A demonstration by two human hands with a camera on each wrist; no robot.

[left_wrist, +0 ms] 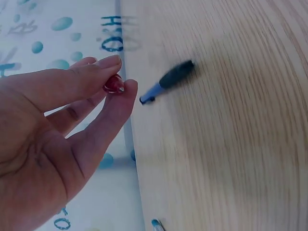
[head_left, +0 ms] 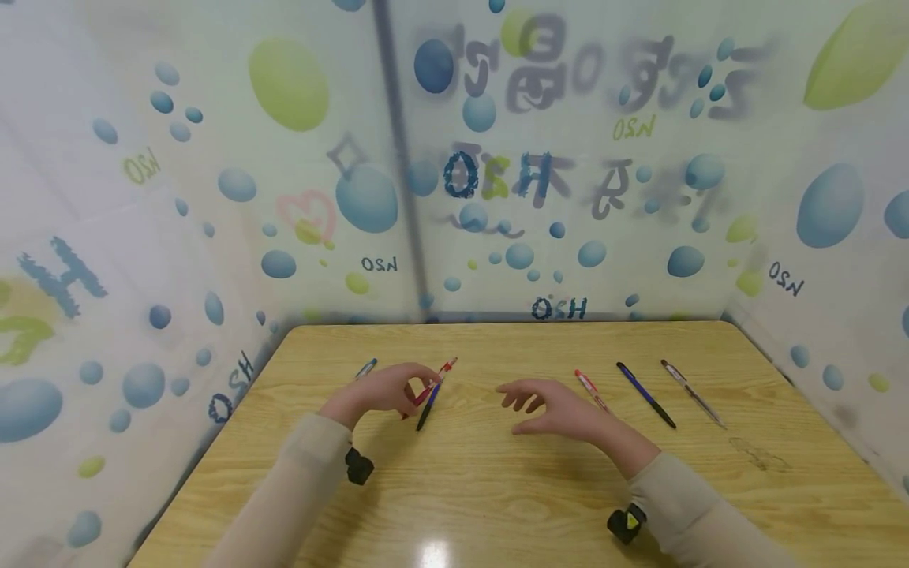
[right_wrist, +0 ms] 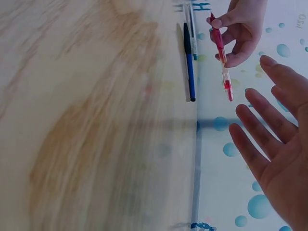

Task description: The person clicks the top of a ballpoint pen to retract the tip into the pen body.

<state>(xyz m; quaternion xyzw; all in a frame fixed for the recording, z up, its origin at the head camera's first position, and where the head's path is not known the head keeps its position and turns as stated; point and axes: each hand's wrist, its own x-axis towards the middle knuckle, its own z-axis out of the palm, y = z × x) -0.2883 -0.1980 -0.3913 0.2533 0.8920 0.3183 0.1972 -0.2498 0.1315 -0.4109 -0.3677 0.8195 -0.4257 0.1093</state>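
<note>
My left hand (head_left: pixel 383 386) pinches a red pen with a clear barrel (right_wrist: pixel 219 43) between thumb and fingertips, raised above the wooden table. In the left wrist view the red pen (left_wrist: pixel 114 84) points end-on toward the camera. Below it on the table lies a blue pen with a black grip (head_left: pixel 426 412). Partly hidden behind the left hand is a pen with a light blue end (head_left: pixel 368 367). My right hand (head_left: pixel 557 406) hovers over the table with fingers spread and relaxed, holding nothing. Just beyond it lies another red pen (head_left: pixel 589 386).
Right of these, a blue and black pen (head_left: pixel 645 393) and a clear pen with a dark end (head_left: pixel 692 393) lie slanted on the table (head_left: pixel 483 489). A dark scribble (head_left: pixel 758 455) marks the right side. Patterned white walls (head_left: pixel 568 197) stand at the back and sides.
</note>
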